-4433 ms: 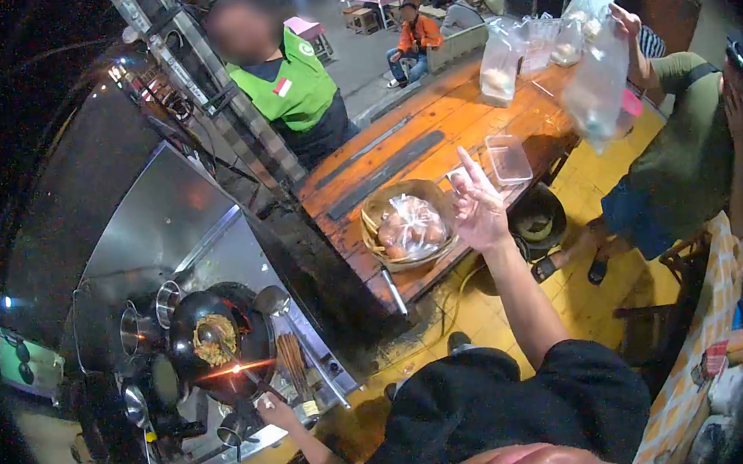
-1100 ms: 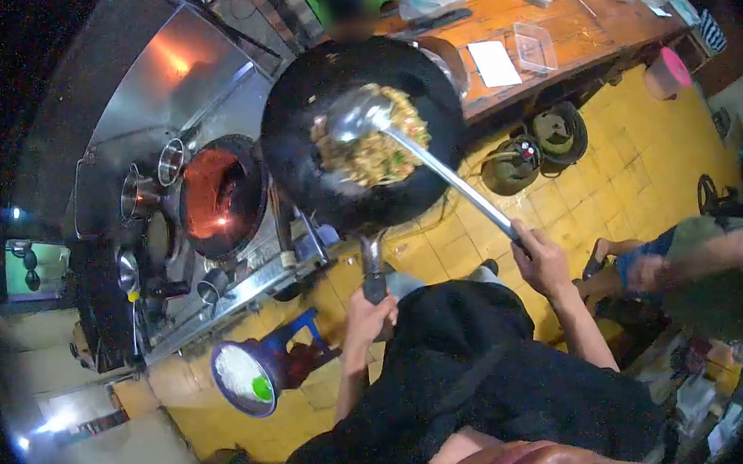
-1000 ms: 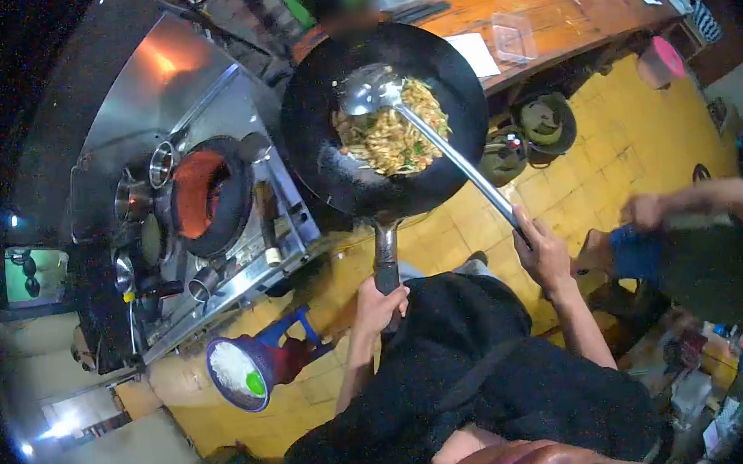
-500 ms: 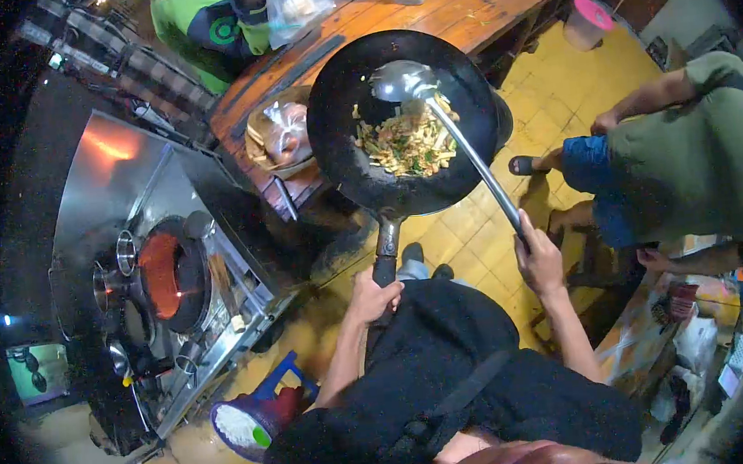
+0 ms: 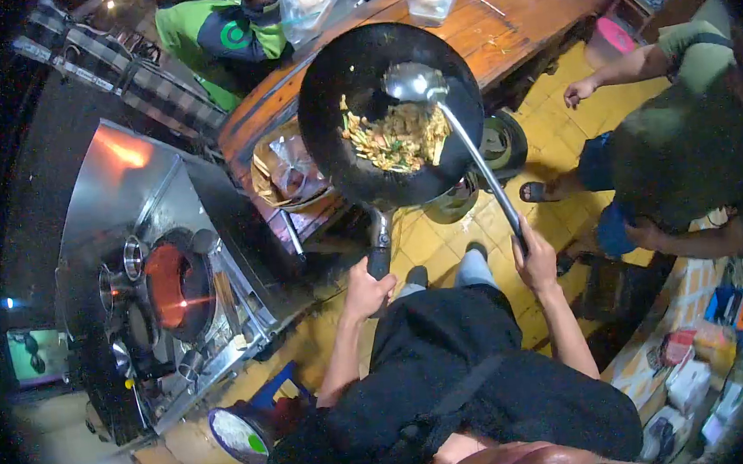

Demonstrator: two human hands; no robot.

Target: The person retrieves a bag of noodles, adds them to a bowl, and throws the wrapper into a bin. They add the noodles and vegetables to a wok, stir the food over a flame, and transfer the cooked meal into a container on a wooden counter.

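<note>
A large black wok (image 5: 340, 169) is held up in front of me, over the near edge of the wooden table. My left hand (image 5: 368, 290) is wrapped round its handle (image 5: 379, 253). Chopped food with green bits (image 5: 399, 139) lies in the bottom of the wok. The bowl of a metal ladle (image 5: 416, 82) rests in the wok behind the food, and its long shaft slants toward me. Around the ladle's dark grip, my right hand (image 5: 535, 260) is closed.
A wooden table (image 5: 496, 35) holds plastic bags and a basket (image 5: 276, 183). A stove (image 5: 206, 289) with a glowing burner stands left. One person in green (image 5: 208, 40) is behind the table; another (image 5: 687, 137) stands right. A white-filled tub (image 5: 235, 436) sits lower left.
The wok has shifted slightly left and up in view, with the food spread differently and the ladle bowl nearer the middle. The person at right has stretched an arm toward the table.
</note>
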